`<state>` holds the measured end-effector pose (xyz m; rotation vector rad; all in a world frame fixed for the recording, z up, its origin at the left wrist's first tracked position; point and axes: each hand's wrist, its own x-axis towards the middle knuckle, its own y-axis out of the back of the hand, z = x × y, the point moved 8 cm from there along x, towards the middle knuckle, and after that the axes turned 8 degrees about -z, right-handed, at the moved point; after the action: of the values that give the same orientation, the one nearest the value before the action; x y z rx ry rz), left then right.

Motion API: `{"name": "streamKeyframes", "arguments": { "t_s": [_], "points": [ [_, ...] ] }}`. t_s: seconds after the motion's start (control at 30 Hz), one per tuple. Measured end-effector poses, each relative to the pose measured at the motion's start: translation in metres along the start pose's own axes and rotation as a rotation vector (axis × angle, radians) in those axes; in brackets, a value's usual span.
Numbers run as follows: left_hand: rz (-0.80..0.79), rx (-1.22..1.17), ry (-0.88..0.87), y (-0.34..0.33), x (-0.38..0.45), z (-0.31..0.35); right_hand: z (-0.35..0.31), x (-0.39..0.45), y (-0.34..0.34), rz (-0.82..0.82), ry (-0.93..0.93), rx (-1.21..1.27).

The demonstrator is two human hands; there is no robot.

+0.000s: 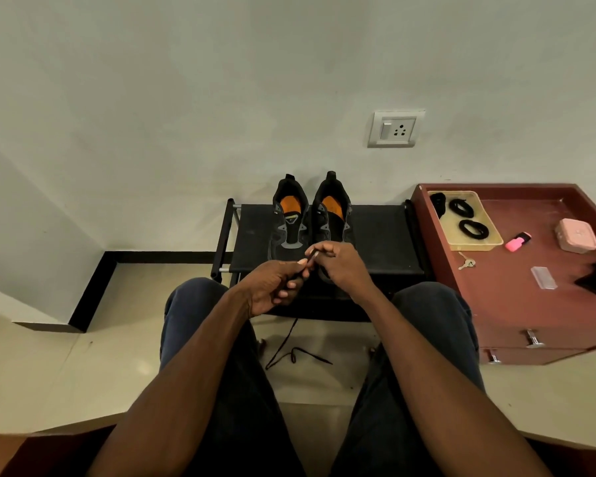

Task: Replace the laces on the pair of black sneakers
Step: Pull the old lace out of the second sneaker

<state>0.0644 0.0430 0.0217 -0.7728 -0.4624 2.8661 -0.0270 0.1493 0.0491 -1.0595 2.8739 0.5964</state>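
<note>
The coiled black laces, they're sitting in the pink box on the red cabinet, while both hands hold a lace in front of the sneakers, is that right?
Not quite. The head view shows the coiled black laces lying in the clear tray on the red cabinet, not in the pink box. The rest stands: left hand and right hand hold a lace before the sneakers.

Two black sneakers with orange insoles (312, 215) stand side by side, touching, on the black fabric-topped low rack (382, 235), heels toward the pale wall. Bare rack surface lies open to either side of them, wider on the right. The person's left hand (276, 287) and right hand (341, 263) meet in front of the toes and block the near approach. Between the dark-trousered knees a loose black lace (289, 352) trails across the cream tiled floor. Just beside the rack's right end, the raised rim of a maroon wooden cabinet (424, 215) walls off that side; its top carries a clear yellowish tray (475, 242) and small items.
</note>
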Motion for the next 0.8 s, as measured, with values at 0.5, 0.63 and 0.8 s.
{"name": "streamKeyframes", "arguments": {
  "t_s": [0.5, 0.63, 0.8],
  "points": [
    [0.205, -0.488, -0.394, 0.02, 0.004, 0.02, 0.015, -0.019, -0.072, -0.625, -0.146, -0.224],
    [0.455, -0.018, -0.279, 0.028, 0.0, 0.019, -0.002, -0.026, -0.061, -0.673, -0.14, 0.056],
    [0.25, 0.161, -0.057, 0.009, 0.011, -0.001, -0.009, -0.011, -0.015, -0.346, -0.067, 0.477]
  ]
}}
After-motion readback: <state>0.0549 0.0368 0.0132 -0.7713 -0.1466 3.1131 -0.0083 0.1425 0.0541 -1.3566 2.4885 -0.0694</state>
